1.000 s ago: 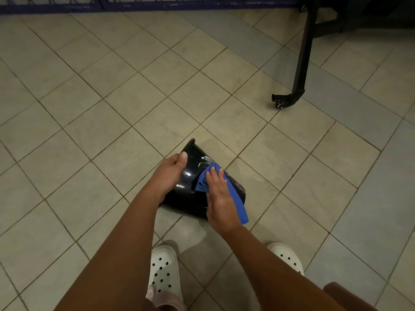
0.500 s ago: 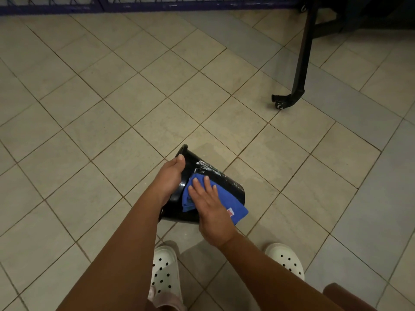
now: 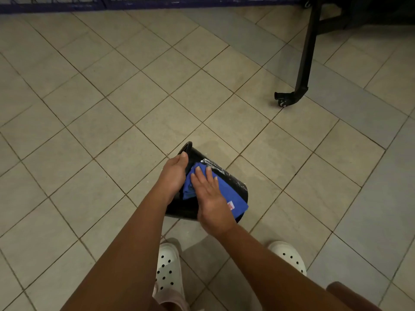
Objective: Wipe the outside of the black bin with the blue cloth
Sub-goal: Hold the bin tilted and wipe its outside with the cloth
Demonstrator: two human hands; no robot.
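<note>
The black bin lies tipped on its side on the tiled floor, its rim pointing up-left and white smears along its upper side. My left hand grips the bin at the rim end. My right hand lies flat, fingers spread, pressing the blue cloth against the bin's side. The cloth has a small red and white tag near its lower right corner. Much of the bin's near side is hidden by my hands and the cloth.
A black metal leg with a caster stands to the upper right. A dark blue railing runs along the top. My white perforated clogs stand just below the bin. A brown rounded edge shows at the bottom right.
My right hand slid the cloth leftward along the bin toward the rim end, and the cloth now lies spread wider over the side. The bin's rim has shifted slightly.
</note>
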